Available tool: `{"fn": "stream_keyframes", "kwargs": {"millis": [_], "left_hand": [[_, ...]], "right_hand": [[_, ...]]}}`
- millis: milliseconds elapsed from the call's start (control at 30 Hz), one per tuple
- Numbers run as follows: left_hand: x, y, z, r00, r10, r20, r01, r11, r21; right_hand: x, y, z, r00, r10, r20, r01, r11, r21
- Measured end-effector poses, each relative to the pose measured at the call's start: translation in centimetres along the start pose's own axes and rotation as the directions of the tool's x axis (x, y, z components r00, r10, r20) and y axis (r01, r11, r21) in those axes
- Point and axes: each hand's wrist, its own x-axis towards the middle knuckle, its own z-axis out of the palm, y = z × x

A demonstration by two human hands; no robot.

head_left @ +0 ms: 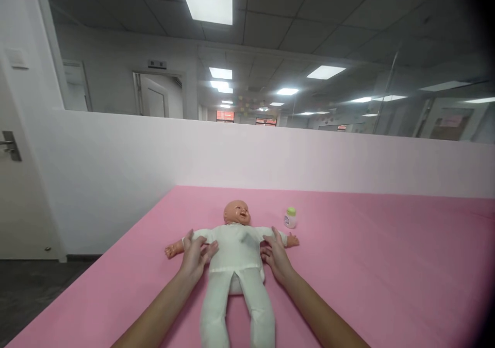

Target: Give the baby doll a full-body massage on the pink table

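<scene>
While both forearms reach in from the lower edge, a baby doll (235, 247) in white cloth clothing lies on its back on a pink tabletop (359, 265), its trousered legs (214, 312) nearest the viewer and slightly parted. The left hand (195, 255) is half open, thumb and fingers spread, lying against the doll's sleeve and side; the right hand (276, 255), also half open with fingers loosely bent, lies at the opposite sleeve. Neither hand is closed around an arm; whether the fingertips press into the cloth cannot be told. Both doll arms extend sideways, their bare hands beyond the sleeves. The doll's head (235, 211) points away from the viewer. Just beyond the outstretched arm at the right stands a small upright bottle (290, 220) with a yellow-green lid (291, 211). Farther off, a white wall (309, 157) borders the tabletop, with a door (23, 203) bearing a lever handle (13, 146) at far left. Above the wall, a broad glass pane (336, 90) shows ceiling lights and a doorway (157, 98).
</scene>
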Motion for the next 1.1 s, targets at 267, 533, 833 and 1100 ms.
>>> {"fn": "stream_keyframes", "kwargs": {"millis": [267, 533, 833, 1100], "left_hand": [[3.2, 0.5, -2.1, 0.986, 0.165, -0.022, -0.158, 0.972, 0.174], [5.9, -0.2, -2.4, 0.974, 0.138, 0.18, -0.158, 0.982, 0.102], [6.4, -0.9, -0.4, 0.911, 0.087, 0.402, -0.223, 0.926, 0.304], [6.3, -1.3, 0.2, 0.821, 0.175, 0.543, -0.468, 0.752, 0.465]], "right_hand": [[2.5, 1.0, -1.7, 0.982, -0.089, -0.166, 0.13, 0.959, 0.252], [4.1, 0.7, -2.7, 0.98, -0.101, -0.171, 0.152, 0.937, 0.314], [4.0, 0.2, -2.3, 0.989, -0.145, -0.007, 0.14, 0.943, 0.302], [2.9, 0.8, -1.5, 0.959, -0.28, 0.04, 0.28, 0.96, -0.01]]}}
